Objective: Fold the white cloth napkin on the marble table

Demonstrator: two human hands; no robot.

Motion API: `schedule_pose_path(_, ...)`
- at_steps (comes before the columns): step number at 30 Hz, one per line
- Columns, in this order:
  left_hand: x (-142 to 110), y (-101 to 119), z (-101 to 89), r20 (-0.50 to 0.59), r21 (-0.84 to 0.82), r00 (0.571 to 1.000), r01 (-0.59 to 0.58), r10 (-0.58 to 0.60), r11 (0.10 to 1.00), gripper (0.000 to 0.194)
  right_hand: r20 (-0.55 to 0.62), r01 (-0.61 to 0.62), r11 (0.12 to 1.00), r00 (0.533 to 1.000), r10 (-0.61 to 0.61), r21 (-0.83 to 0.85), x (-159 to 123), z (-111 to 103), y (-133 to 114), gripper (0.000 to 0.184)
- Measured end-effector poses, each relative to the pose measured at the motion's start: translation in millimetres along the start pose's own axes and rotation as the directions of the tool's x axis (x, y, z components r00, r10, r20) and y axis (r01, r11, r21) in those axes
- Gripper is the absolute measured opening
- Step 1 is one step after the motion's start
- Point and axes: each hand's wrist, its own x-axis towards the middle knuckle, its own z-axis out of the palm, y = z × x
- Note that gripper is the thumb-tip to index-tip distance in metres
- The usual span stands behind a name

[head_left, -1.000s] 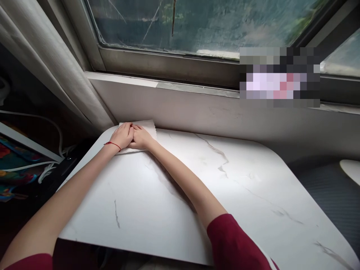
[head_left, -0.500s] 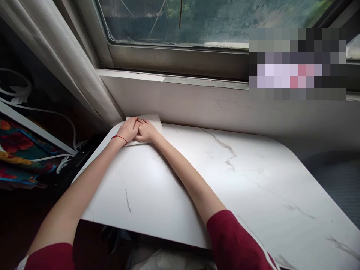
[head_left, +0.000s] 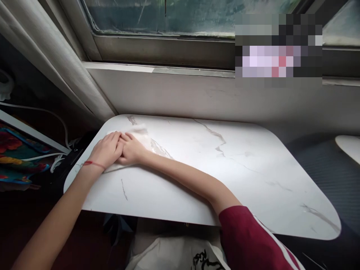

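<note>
A thin white cloth (head_left: 143,137) lies on the white marble-patterned table (head_left: 191,172), toward its left end. My left hand (head_left: 108,149), with a red string bracelet at the wrist, presses down on the cloth with its fingers together. Right beside it my right hand (head_left: 131,149) also bears on the cloth, its fingers bent and touching the left hand's fingertips. Both palms are hidden, and so is much of the cloth under them.
A window (head_left: 157,18) with a sill (head_left: 180,71) is behind the table. At the left hang a pale curtain (head_left: 53,52) and white cables (head_left: 60,116) beside a colourful fabric (head_left: 17,153). A dark seat (head_left: 315,165) adjoins the right edge. A blurred patch covers the upper right.
Both hands have drawn the cloth back from the table's far left corner, toward me and a little left. The view has also shifted slightly.
</note>
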Motion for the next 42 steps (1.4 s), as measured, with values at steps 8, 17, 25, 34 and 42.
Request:
schedule_pose_path(8, -134.0, -7.1, 3.9, -0.153, -0.135, 0.986, 0.039, -0.060, 0.990, 0.057, 0.009, 0.088, 0.986, 0.996, -0.088, -0.143, -41.9, 5.5, -110.0, 0.074)
schedule_pose_path(17, -131.7, -25.0, 7.7, -0.104, -0.149, 0.990, 0.076, -0.092, 0.986, 0.058, 0.004, 0.137, 0.982, 0.990, -0.138, -0.126, -30.1, 15.8, -107.8, 0.067)
schedule_pose_path(25, -16.9, 3.2, -4.5, 0.026, 0.079, 0.994, 0.103, -0.105, 0.992, 0.044, 0.035, 0.045, 0.998, 0.998, -0.047, 0.047, 1.6, 3.6, -14.1, 0.055)
schedule_pose_path(34, 98.8, 53.0, 17.9, 0.060, 0.041, 0.998, -0.025, 0.023, 0.999, 0.037, 0.021, -0.168, 0.986, 0.986, 0.168, -0.015, -13.2, -33.3, 83.7, 0.044)
schedule_pose_path(42, 119.2, 68.1, 50.9, -0.133, -0.244, 0.991, -0.043, 0.010, 0.969, 0.048, 0.023, -0.167, 0.982, 0.985, 0.169, -0.090, -25.2, -50.7, 118.5, 0.046)
